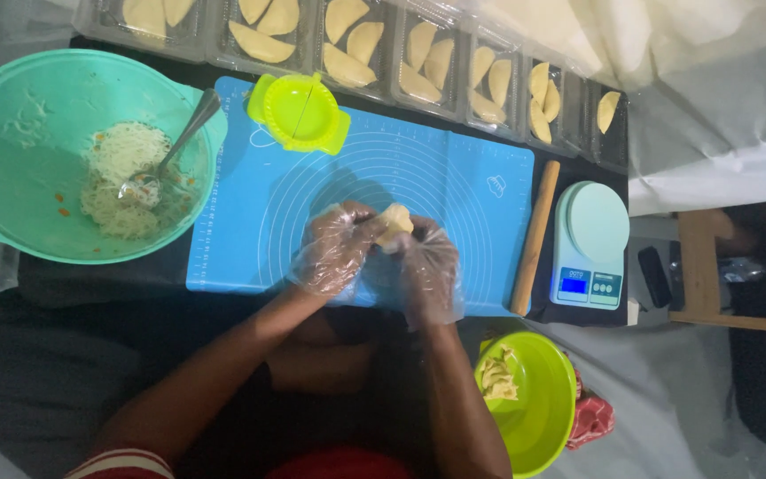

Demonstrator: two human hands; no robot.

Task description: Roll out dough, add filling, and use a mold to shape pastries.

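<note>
Both my hands wear clear plastic gloves and meet over the blue silicone mat (pixel 454 191). A small pale lump of dough (pixel 394 223) sits between them. My left hand (pixel 337 250) grips it from the left with fingers curled. My right hand (pixel 429 270) holds it from the right and below. A lime-green dumpling press (pixel 299 113) lies on the mat's far left corner, folded open.
A teal bowl (pixel 11 98) with noodle filling and a metal spoon (pixel 170 151) stands at left. Clear trays (pixel 454 62) of shaped pastries line the far edge. A wooden rolling pin (pixel 535 238) and a digital scale (pixel 590 242) lie at right. A lime bowl (pixel 547 412) holds dough scraps.
</note>
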